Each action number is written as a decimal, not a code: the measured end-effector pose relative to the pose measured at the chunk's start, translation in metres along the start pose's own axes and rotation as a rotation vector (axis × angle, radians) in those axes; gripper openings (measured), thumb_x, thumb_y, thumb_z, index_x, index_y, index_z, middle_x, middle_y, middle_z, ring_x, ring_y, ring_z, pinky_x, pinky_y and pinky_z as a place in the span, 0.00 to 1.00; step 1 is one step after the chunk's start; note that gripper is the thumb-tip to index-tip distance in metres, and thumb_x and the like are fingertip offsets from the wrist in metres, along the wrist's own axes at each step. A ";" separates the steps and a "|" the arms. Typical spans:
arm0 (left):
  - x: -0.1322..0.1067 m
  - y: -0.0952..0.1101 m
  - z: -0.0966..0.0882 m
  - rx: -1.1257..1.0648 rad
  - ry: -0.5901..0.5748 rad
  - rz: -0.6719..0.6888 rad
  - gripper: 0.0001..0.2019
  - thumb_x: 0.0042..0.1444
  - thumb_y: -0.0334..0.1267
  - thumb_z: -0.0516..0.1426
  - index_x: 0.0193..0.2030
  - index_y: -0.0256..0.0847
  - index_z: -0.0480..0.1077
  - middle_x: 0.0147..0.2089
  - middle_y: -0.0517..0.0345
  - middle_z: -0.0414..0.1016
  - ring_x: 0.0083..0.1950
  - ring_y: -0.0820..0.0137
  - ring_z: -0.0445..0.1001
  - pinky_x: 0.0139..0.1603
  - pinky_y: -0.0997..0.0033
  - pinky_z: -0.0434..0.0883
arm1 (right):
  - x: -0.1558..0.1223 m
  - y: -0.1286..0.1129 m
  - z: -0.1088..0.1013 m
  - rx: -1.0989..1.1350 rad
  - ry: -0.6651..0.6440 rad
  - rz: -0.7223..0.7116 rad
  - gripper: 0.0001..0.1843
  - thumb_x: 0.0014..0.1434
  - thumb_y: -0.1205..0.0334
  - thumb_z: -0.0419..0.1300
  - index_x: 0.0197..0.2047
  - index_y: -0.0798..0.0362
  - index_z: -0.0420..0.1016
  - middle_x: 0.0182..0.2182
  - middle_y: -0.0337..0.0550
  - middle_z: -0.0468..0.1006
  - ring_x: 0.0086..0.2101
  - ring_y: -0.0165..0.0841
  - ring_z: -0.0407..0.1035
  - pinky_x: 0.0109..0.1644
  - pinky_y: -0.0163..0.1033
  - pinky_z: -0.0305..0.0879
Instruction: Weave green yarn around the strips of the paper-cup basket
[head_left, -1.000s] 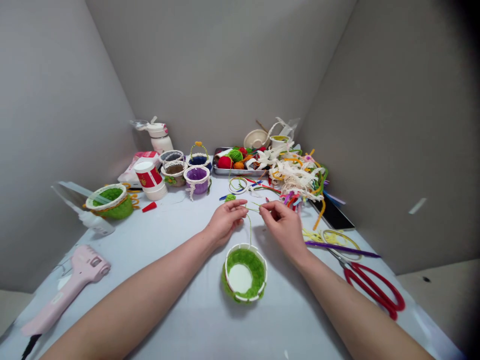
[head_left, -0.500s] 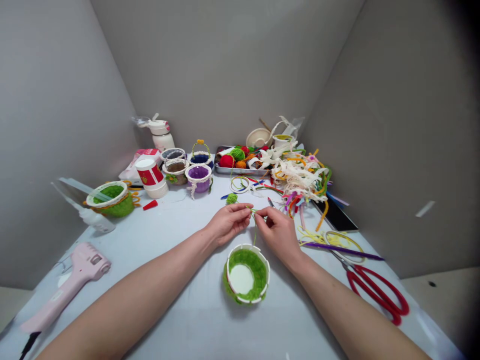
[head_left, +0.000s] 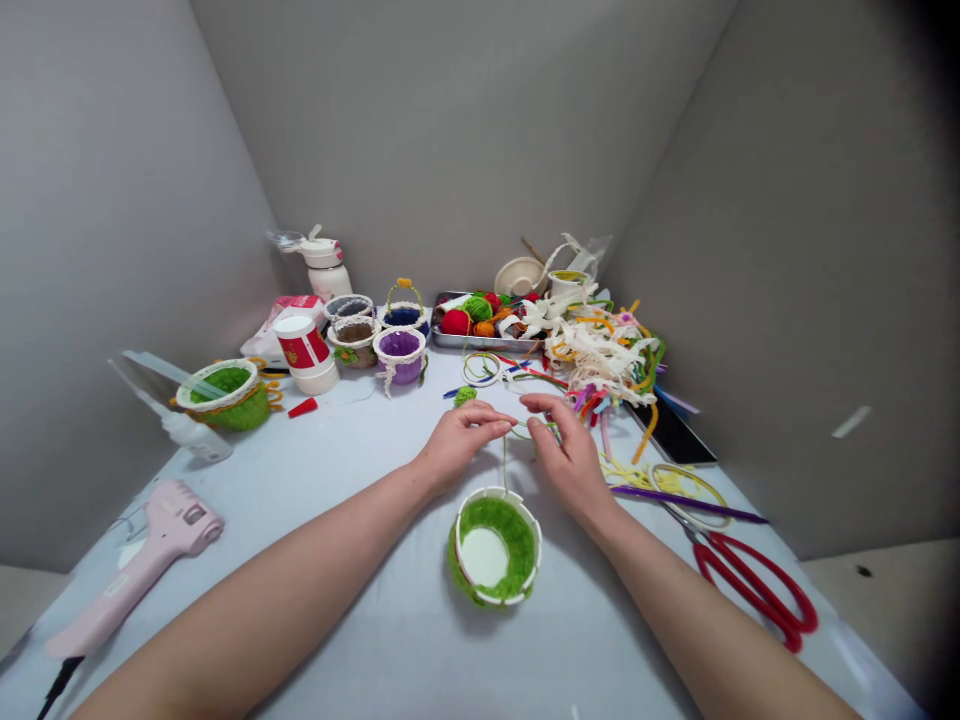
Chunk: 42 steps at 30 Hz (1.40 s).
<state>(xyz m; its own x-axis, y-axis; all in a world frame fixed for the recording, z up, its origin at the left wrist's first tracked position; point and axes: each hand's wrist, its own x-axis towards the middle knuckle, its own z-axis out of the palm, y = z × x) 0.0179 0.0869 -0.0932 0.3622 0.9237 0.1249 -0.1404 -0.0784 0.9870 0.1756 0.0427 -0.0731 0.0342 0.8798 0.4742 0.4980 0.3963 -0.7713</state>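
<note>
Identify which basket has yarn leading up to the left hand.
The green basket nearest the camera: a yarn strand rises from it to the left hand; none reaches it from the other baskets.

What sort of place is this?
Probably a craft worktable: a pink glue gun lies at the left, red-handled scissors at the right, and balls of yarn sit in a metal tray at the back.

Soft, even light; faint shadow below basket [head_left: 519, 540]; upper right blackened.
</note>
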 end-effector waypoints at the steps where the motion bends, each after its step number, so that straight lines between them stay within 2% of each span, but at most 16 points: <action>1: 0.000 0.001 0.000 0.045 0.003 0.044 0.08 0.48 0.39 0.64 0.35 0.40 0.80 0.38 0.57 0.70 0.42 0.72 0.68 0.50 0.69 0.63 | 0.001 -0.001 0.001 0.105 -0.049 0.076 0.12 0.63 0.57 0.51 0.47 0.51 0.70 0.45 0.47 0.74 0.48 0.38 0.67 0.53 0.45 0.61; 4: -0.001 0.003 -0.001 0.101 0.009 0.072 0.07 0.48 0.40 0.64 0.33 0.40 0.80 0.36 0.57 0.68 0.41 0.71 0.67 0.50 0.67 0.63 | 0.001 -0.001 0.004 0.335 -0.202 0.254 0.14 0.63 0.52 0.51 0.46 0.50 0.69 0.40 0.44 0.76 0.42 0.35 0.69 0.48 0.41 0.63; 7: -0.001 0.005 -0.001 0.119 0.007 0.060 0.07 0.49 0.40 0.63 0.31 0.39 0.79 0.33 0.56 0.68 0.41 0.69 0.67 0.49 0.66 0.63 | 0.000 0.001 0.007 0.437 -0.343 0.318 0.16 0.63 0.49 0.51 0.37 0.52 0.71 0.30 0.40 0.75 0.33 0.31 0.67 0.40 0.37 0.62; 10: 0.000 0.003 -0.002 0.109 0.017 0.047 0.08 0.48 0.39 0.63 0.35 0.39 0.80 0.34 0.55 0.70 0.42 0.69 0.67 0.49 0.67 0.62 | -0.001 0.005 0.008 0.426 -0.361 0.400 0.19 0.60 0.47 0.55 0.27 0.53 0.68 0.20 0.35 0.67 0.23 0.27 0.58 0.29 0.34 0.53; 12: 0.000 0.001 -0.002 0.074 -0.001 0.025 0.09 0.48 0.39 0.63 0.36 0.38 0.79 0.35 0.55 0.72 0.41 0.69 0.69 0.48 0.67 0.63 | -0.001 0.006 0.007 0.415 -0.326 0.437 0.18 0.58 0.47 0.58 0.26 0.53 0.67 0.18 0.32 0.63 0.21 0.26 0.54 0.27 0.34 0.48; 15: 0.000 0.000 -0.002 -0.008 -0.034 -0.026 0.10 0.48 0.40 0.63 0.36 0.37 0.78 0.35 0.55 0.75 0.39 0.70 0.70 0.45 0.69 0.64 | 0.000 0.004 0.006 0.384 -0.301 0.409 0.17 0.57 0.48 0.58 0.28 0.53 0.68 0.19 0.32 0.63 0.22 0.27 0.54 0.27 0.34 0.48; 17: 0.000 0.001 -0.004 -0.025 -0.036 -0.080 0.11 0.48 0.42 0.63 0.35 0.36 0.77 0.34 0.55 0.76 0.35 0.72 0.69 0.39 0.71 0.64 | 0.000 0.003 0.005 0.350 -0.303 0.385 0.17 0.58 0.48 0.57 0.28 0.54 0.69 0.19 0.33 0.63 0.22 0.27 0.54 0.28 0.34 0.49; 20: -0.003 0.005 -0.009 0.027 -0.018 -0.162 0.14 0.49 0.46 0.61 0.36 0.36 0.76 0.32 0.56 0.74 0.30 0.75 0.66 0.31 0.74 0.60 | 0.000 0.003 0.004 0.327 -0.329 0.383 0.17 0.58 0.48 0.56 0.27 0.54 0.69 0.19 0.33 0.63 0.22 0.27 0.55 0.28 0.34 0.51; 22: -0.006 0.008 -0.014 0.084 0.001 -0.167 0.16 0.52 0.47 0.59 0.39 0.36 0.75 0.33 0.55 0.75 0.31 0.74 0.67 0.30 0.75 0.60 | 0.000 0.003 0.003 0.311 -0.351 0.380 0.17 0.58 0.49 0.56 0.28 0.54 0.69 0.19 0.33 0.63 0.22 0.27 0.56 0.28 0.34 0.51; 24: -0.011 0.012 -0.018 0.177 0.019 -0.107 0.16 0.54 0.46 0.57 0.42 0.36 0.75 0.36 0.53 0.76 0.33 0.73 0.68 0.34 0.73 0.63 | 0.000 0.002 0.003 0.283 -0.372 0.370 0.16 0.58 0.49 0.55 0.28 0.54 0.70 0.19 0.33 0.63 0.22 0.27 0.56 0.27 0.33 0.51; 26: -0.016 0.016 -0.021 0.308 0.009 0.017 0.14 0.56 0.43 0.57 0.43 0.38 0.76 0.39 0.52 0.76 0.38 0.71 0.70 0.39 0.71 0.66 | -0.001 0.001 0.003 0.242 -0.394 0.356 0.16 0.59 0.50 0.55 0.28 0.54 0.70 0.18 0.32 0.62 0.21 0.27 0.55 0.25 0.33 0.50; 30: -0.020 0.018 -0.024 0.553 -0.089 0.255 0.11 0.55 0.39 0.58 0.44 0.42 0.76 0.45 0.52 0.74 0.45 0.68 0.70 0.42 0.71 0.67 | -0.002 -0.003 0.004 0.155 -0.421 0.293 0.15 0.59 0.53 0.54 0.27 0.54 0.69 0.18 0.32 0.61 0.21 0.27 0.55 0.25 0.32 0.51; 34: -0.019 0.015 -0.024 0.693 -0.150 0.307 0.07 0.56 0.37 0.58 0.39 0.42 0.77 0.40 0.53 0.75 0.42 0.69 0.70 0.44 0.71 0.66 | -0.004 -0.003 0.005 0.075 -0.441 0.216 0.14 0.60 0.56 0.53 0.27 0.54 0.69 0.19 0.32 0.62 0.23 0.27 0.56 0.26 0.32 0.52; 38: -0.020 0.015 -0.023 0.713 -0.208 0.264 0.07 0.56 0.36 0.57 0.33 0.40 0.76 0.34 0.56 0.74 0.39 0.70 0.70 0.43 0.71 0.64 | -0.004 0.000 0.003 0.025 -0.501 0.177 0.13 0.61 0.58 0.53 0.27 0.53 0.69 0.20 0.33 0.63 0.25 0.28 0.57 0.29 0.32 0.54; 42: -0.020 0.019 -0.024 0.595 -0.182 0.046 0.07 0.54 0.37 0.56 0.31 0.37 0.74 0.31 0.58 0.72 0.34 0.72 0.67 0.37 0.73 0.63 | -0.002 0.003 -0.001 -0.005 -0.542 0.184 0.12 0.61 0.59 0.53 0.28 0.53 0.69 0.21 0.33 0.65 0.25 0.28 0.58 0.30 0.33 0.54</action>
<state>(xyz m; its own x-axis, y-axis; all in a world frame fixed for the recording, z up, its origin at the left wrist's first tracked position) -0.0142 0.0755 -0.0789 0.5266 0.8397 0.1326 0.3584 -0.3607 0.8611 0.1776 0.0417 -0.0758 -0.3280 0.9436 0.0456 0.5301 0.2238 -0.8179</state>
